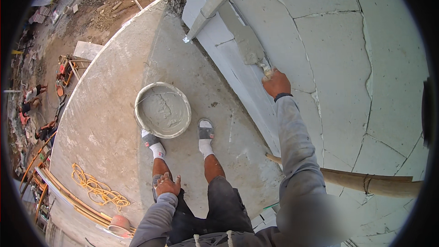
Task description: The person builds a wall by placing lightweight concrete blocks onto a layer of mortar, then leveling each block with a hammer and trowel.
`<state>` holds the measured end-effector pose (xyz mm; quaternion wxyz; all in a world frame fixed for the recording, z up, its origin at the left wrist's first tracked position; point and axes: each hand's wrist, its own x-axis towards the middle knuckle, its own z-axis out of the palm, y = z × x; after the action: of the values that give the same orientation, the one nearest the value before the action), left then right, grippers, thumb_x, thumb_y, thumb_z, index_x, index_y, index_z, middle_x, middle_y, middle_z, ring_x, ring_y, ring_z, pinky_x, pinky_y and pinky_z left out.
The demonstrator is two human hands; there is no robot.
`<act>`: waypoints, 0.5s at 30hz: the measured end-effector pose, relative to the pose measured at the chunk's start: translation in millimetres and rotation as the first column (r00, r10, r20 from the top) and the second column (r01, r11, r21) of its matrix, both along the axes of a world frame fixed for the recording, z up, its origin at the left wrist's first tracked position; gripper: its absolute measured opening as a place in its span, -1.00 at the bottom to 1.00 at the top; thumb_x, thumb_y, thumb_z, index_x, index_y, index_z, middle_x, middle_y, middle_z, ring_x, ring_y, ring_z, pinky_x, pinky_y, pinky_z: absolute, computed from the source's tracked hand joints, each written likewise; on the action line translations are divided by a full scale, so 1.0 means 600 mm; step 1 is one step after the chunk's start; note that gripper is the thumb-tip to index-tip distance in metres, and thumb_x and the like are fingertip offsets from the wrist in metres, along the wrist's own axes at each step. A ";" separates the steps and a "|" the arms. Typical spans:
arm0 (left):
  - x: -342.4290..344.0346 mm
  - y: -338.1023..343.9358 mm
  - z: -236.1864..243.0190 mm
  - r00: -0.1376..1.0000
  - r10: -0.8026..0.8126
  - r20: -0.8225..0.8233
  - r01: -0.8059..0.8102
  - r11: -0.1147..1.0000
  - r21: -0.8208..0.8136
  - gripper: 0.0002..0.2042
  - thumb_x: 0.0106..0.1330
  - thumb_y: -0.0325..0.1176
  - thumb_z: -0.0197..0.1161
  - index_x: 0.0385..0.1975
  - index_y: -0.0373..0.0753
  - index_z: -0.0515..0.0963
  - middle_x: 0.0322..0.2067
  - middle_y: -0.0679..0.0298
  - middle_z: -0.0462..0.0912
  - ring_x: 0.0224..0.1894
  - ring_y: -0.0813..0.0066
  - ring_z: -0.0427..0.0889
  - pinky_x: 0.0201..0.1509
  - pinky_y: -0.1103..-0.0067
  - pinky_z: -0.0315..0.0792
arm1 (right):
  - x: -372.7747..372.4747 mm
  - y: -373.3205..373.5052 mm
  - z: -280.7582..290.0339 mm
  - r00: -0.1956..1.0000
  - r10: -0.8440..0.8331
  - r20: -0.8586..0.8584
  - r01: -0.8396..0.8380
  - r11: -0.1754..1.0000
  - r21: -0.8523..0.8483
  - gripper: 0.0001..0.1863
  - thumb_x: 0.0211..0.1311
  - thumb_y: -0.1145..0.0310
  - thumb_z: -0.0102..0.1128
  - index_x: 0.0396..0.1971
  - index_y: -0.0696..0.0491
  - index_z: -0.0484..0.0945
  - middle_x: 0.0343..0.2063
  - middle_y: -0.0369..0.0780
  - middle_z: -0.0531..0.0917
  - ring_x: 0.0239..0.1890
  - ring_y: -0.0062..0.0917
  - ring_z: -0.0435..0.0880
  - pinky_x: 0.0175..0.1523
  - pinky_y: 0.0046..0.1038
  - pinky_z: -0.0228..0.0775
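My right hand [276, 83] is wrapped around the handle of a mortar-smeared trowel [263, 65]. The blade lies against grey mortar [242, 34] spread along the top of a low course of pale blocks [215, 32], beside the tall block wall [334, 50]. Much of the blade cannot be told apart from the mortar on it. My left hand [168, 186] rests on my left knee, holding nothing, its fingers apart. In front of my feet stands a round bucket [139, 105] with a wire handle, filled with grey wet mortar [164, 110].
A wooden beam [215, 7] leans across the block course ahead. At right a wooden pole [347, 178] lies against the wall. The concrete slab [109, 87] ends in a curved edge at left, above lower ground with people. A yellow rope [98, 190] and orange bucket [120, 225] lie lower left.
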<state>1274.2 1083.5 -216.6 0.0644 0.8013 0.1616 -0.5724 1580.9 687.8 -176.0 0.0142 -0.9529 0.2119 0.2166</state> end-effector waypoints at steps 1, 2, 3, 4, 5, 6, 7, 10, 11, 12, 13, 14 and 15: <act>0.001 0.001 0.000 1.000 0.008 -0.009 -0.008 1.000 -0.006 -0.34 0.21 0.17 -0.06 0.17 -0.20 0.23 0.13 0.09 0.34 0.22 0.16 0.26 0.28 0.15 0.05 | -0.029 -0.008 0.002 1.000 -0.026 0.008 0.025 1.000 0.002 -0.58 -0.10 0.23 0.17 -0.20 0.13 0.48 -0.34 0.00 0.63 -0.23 -0.15 0.61 -0.10 -0.23 0.44; 0.001 0.000 0.000 1.000 0.015 -0.017 -0.015 1.000 -0.014 -0.34 0.21 0.17 -0.05 0.17 -0.20 0.22 0.13 0.09 0.34 0.22 0.15 0.26 0.28 0.16 0.06 | -0.056 -0.017 0.004 0.998 -0.052 0.026 0.052 0.999 -0.005 -0.60 -0.10 0.24 0.17 -0.22 0.13 0.48 -0.36 0.02 0.62 -0.25 -0.14 0.61 -0.12 -0.21 0.44; 0.002 0.000 0.000 1.000 0.005 -0.018 -0.005 1.000 -0.021 -0.34 0.21 0.17 -0.05 0.17 -0.20 0.22 0.13 0.09 0.34 0.22 0.15 0.26 0.28 0.16 0.06 | -0.080 -0.026 0.005 0.998 -0.062 0.017 0.062 0.998 -0.005 -0.60 -0.10 0.24 0.17 -0.22 0.13 0.48 -0.36 0.02 0.62 -0.25 -0.14 0.61 -0.12 -0.21 0.44; 0.003 0.000 0.000 1.000 0.001 -0.018 -0.001 1.000 -0.019 -0.34 0.21 0.17 -0.05 0.18 -0.20 0.21 0.13 0.09 0.34 0.22 0.14 0.25 0.27 0.17 0.08 | -0.103 -0.033 0.005 0.994 -0.104 -0.018 0.104 0.995 -0.007 -0.60 -0.10 0.24 0.17 -0.23 0.14 0.47 -0.37 0.03 0.62 -0.26 -0.12 0.61 -0.13 -0.20 0.44; 0.004 0.000 0.000 1.000 -0.004 -0.018 0.003 1.000 -0.016 -0.34 0.20 0.16 -0.04 0.19 -0.20 0.21 0.13 0.09 0.34 0.22 0.14 0.25 0.26 0.18 0.09 | -0.128 -0.039 0.004 0.988 -0.148 -0.038 0.148 0.989 -0.011 -0.60 -0.10 0.25 0.16 -0.23 0.15 0.47 -0.38 0.04 0.62 -0.27 -0.11 0.60 -0.14 -0.19 0.44; 0.004 -0.001 0.001 1.000 -0.014 -0.018 0.014 1.000 -0.021 -0.34 0.20 0.16 -0.04 0.19 -0.20 0.21 0.13 0.09 0.34 0.22 0.14 0.25 0.26 0.18 0.09 | -0.153 -0.044 0.003 0.986 -0.157 -0.050 0.157 0.988 -0.014 -0.60 -0.10 0.25 0.16 -0.23 0.15 0.47 -0.38 0.04 0.62 -0.27 -0.11 0.60 -0.14 -0.19 0.44; 0.005 -0.001 0.002 1.000 -0.012 -0.010 0.012 1.000 -0.018 -0.34 0.20 0.16 -0.03 0.18 -0.20 0.21 0.12 0.08 0.35 0.22 0.14 0.26 0.26 0.18 0.10 | -0.173 -0.047 0.001 0.985 -0.171 -0.022 0.171 0.985 -0.003 -0.61 -0.10 0.25 0.16 -0.24 0.16 0.46 -0.40 0.04 0.62 -0.29 -0.10 0.60 -0.15 -0.18 0.44; 0.006 -0.003 0.004 1.000 -0.012 -0.002 0.012 1.000 -0.014 -0.34 0.20 0.15 -0.02 0.18 -0.20 0.21 0.12 0.08 0.35 0.21 0.13 0.27 0.25 0.17 0.11 | -0.228 -0.058 0.001 0.977 -0.214 -0.004 0.214 0.977 -0.001 -0.62 -0.11 0.26 0.16 -0.27 0.16 0.44 -0.42 0.04 0.62 -0.30 -0.08 0.60 -0.16 -0.18 0.44; 0.006 -0.003 0.005 1.000 -0.010 -0.004 0.010 1.000 -0.014 -0.34 0.20 0.15 -0.02 0.18 -0.21 0.22 0.12 0.07 0.35 0.21 0.12 0.27 0.25 0.17 0.11 | -0.246 -0.061 0.003 0.970 -0.242 -0.016 0.242 0.970 -0.021 -0.62 -0.11 0.26 0.16 -0.28 0.16 0.43 -0.43 0.04 0.61 -0.30 -0.08 0.60 -0.16 -0.17 0.44; 0.007 -0.004 0.006 1.000 -0.023 -0.007 0.023 1.000 -0.018 -0.34 0.20 0.15 -0.02 0.18 -0.21 0.22 0.12 0.07 0.35 0.21 0.12 0.27 0.25 0.17 0.11 | -0.263 -0.065 0.005 0.966 -0.258 -0.033 0.257 0.966 -0.042 -0.63 -0.11 0.26 0.15 -0.29 0.15 0.42 -0.44 0.04 0.61 -0.31 -0.08 0.60 -0.17 -0.17 0.44; 0.007 -0.004 0.006 1.000 -0.011 -0.006 0.011 1.000 -0.016 -0.34 0.20 0.15 -0.02 0.18 -0.21 0.22 0.12 0.06 0.35 0.21 0.11 0.27 0.25 0.17 0.11 | -0.280 -0.067 0.008 0.961 -0.273 -0.038 0.272 0.961 -0.042 -0.63 -0.11 0.26 0.15 -0.29 0.15 0.42 -0.44 0.04 0.61 -0.31 -0.08 0.60 -0.17 -0.17 0.44; 0.007 -0.005 0.007 1.000 0.007 -0.002 -0.007 1.000 -0.015 -0.34 0.20 0.15 -0.02 0.18 -0.21 0.22 0.12 0.05 0.34 0.21 0.10 0.27 0.25 0.17 0.11 | -0.296 -0.069 0.009 0.955 -0.294 -0.045 0.292 0.955 -0.042 -0.63 -0.11 0.26 0.15 -0.29 0.16 0.42 -0.44 0.05 0.61 -0.31 -0.08 0.60 -0.17 -0.17 0.43; 0.007 -0.006 0.007 1.000 0.003 -0.003 -0.003 1.000 -0.023 -0.34 0.20 0.15 -0.02 0.18 -0.21 0.22 0.12 0.05 0.34 0.21 0.10 0.27 0.25 0.17 0.11 | -0.311 -0.072 0.012 0.950 -0.308 -0.043 0.306 0.951 -0.046 -0.62 -0.11 0.26 0.15 -0.28 0.16 0.42 -0.44 0.05 0.61 -0.30 -0.07 0.60 -0.17 -0.16 0.43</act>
<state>1278.6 1079.9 -212.3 0.0740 0.7994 0.1563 -0.5753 1394.6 644.3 -169.1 0.0238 -0.9028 0.3619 0.2309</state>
